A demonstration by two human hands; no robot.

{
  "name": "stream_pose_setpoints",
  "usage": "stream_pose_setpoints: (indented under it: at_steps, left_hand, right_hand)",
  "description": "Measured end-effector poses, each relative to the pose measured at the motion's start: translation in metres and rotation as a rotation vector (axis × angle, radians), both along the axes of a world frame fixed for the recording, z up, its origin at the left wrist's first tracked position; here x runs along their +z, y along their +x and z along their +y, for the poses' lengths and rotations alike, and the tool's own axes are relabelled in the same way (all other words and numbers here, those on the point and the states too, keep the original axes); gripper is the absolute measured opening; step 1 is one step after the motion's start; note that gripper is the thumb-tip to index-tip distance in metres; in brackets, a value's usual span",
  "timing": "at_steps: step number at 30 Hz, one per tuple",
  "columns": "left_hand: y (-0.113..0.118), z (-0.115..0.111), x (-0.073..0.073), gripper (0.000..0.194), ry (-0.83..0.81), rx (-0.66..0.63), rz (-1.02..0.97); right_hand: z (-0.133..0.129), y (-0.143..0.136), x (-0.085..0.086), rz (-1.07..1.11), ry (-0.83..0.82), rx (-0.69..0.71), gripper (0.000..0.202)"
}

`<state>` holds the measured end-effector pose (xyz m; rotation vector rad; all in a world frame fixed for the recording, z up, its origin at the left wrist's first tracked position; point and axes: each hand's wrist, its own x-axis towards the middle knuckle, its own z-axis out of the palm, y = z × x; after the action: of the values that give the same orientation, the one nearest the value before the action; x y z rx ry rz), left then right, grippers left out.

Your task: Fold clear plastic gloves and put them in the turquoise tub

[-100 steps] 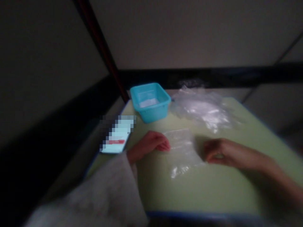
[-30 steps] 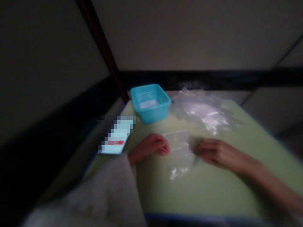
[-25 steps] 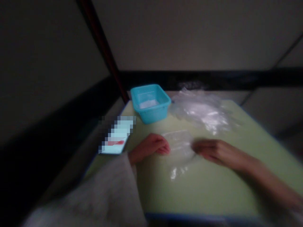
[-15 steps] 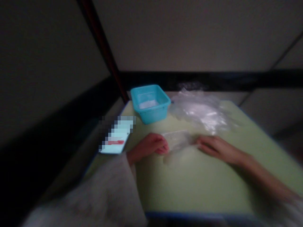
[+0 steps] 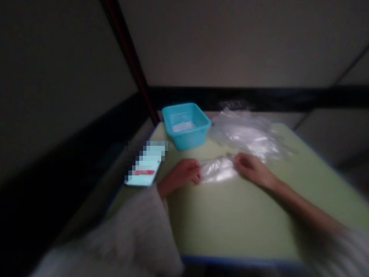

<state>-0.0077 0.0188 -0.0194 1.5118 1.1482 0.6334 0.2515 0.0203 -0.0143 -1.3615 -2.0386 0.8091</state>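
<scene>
Between my hands a clear plastic bag [image 5: 218, 169] is stretched a little above or on the table; light glints along its creases. My left hand [image 5: 187, 171] pinches its left edge, the fingers curled in. At the bag's upper right end, my right hand [image 5: 250, 166] is closed on it between thumb and fingers. Behind the right hand lies a pile of clear plastic bags [image 5: 245, 132]. A turquoise basket [image 5: 191, 140] stands beyond the left hand, with something white and flat [image 5: 183, 126] inside.
The pale green table [image 5: 230, 223] has a blue edge. On its left side lies a lit phone or tablet [image 5: 144, 165], partly blurred out, showing a red patch. Walls [image 5: 230, 42] rise behind the table.
My right hand has moved up and slightly inward, now pinching the bag's upper right end. The bag looks more creased and shiny. The whole view has shifted slightly.
</scene>
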Motion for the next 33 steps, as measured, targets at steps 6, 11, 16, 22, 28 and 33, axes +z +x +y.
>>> stream_pose_setpoints:
  at_steps: [6,11,16,22,28,33]
  left_hand:
    - [-0.001,0.001,0.0,0.007,-0.01,0.071,-0.009]
    - [-0.001,0.001,0.0,0.008,0.005,0.119,0.006]
    - [-0.002,-0.002,0.004,0.009,0.061,0.109,0.038]
    - [-0.002,-0.003,0.008,0.026,0.118,0.112,0.183]
    - [-0.004,-0.002,0.008,0.042,0.16,0.08,0.222]
    - [-0.005,0.0,0.005,0.044,0.163,0.079,0.218]
  right_hand:
    - [0.005,-0.004,-0.005,-0.039,0.017,-0.082,0.01]
    - [0.008,-0.007,-0.007,-0.084,0.049,-0.106,0.012]
    - [0.005,-0.01,-0.008,-0.129,0.098,-0.136,0.013]
    - [0.003,-0.01,-0.013,-0.219,0.155,-0.161,0.011]
    - [0.005,-0.011,-0.016,-0.281,0.181,-0.181,0.01]
    - [0.003,-0.013,-0.018,-0.292,0.192,-0.221,0.01]
